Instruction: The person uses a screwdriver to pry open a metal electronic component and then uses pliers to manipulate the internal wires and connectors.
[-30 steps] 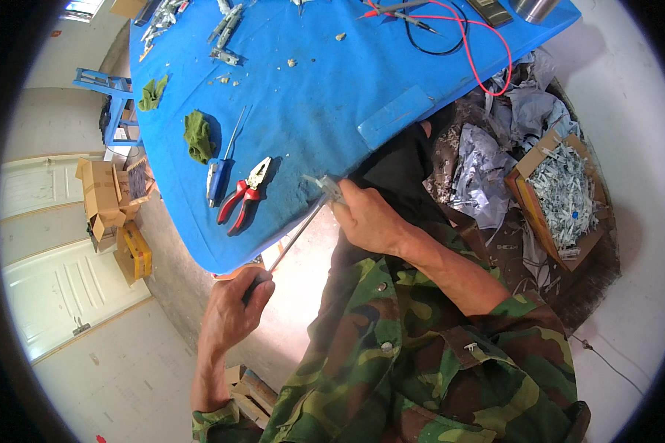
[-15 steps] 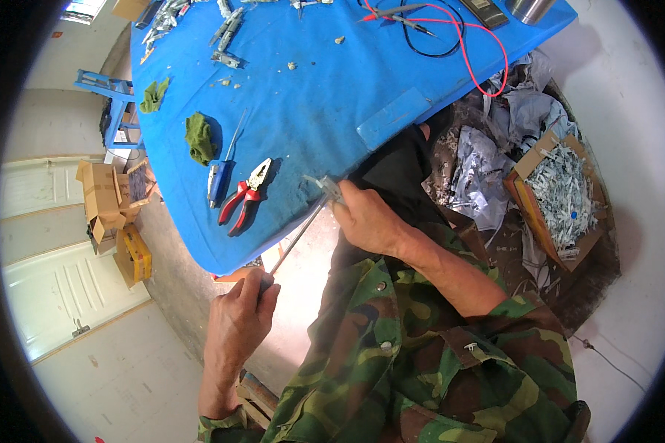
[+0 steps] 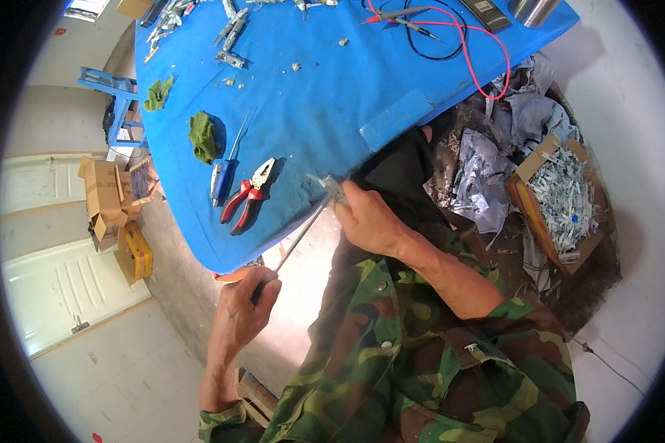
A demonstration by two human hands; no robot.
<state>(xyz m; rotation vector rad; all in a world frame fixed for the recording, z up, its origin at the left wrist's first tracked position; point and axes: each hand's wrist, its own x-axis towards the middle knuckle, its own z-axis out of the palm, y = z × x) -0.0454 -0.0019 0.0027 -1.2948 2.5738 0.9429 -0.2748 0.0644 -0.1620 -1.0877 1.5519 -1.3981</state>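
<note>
My left hand (image 3: 245, 303) is closed round the dark handle of a screwdriver (image 3: 301, 238), whose long metal shaft slants up to the right. In my right hand (image 3: 372, 218) is a small pale, translucent piece (image 3: 334, 189), pinched by the fingers over the table's near edge. The shaft's tip meets this piece or lies right beside it; the fingers partly hide the contact. Left of the right hand, red-handled pliers (image 3: 250, 196) lie on the blue table cover (image 3: 310, 96). Beside them rests a blue-handled screwdriver (image 3: 220, 181) with a thin shaft.
Two green cloths (image 3: 202, 137) lie left on the table. Farther back are several grey parts (image 3: 233, 33), red and black test leads (image 3: 465, 52) and a metal cup (image 3: 530, 10). On the right stands a carton of pale scraps (image 3: 565, 196); cardboard boxes (image 3: 103, 193) stand at left.
Both hands keep their grips and nearly the same places. The left hand and its screwdriver shift very slightly; the whole view also moves a little.
</note>
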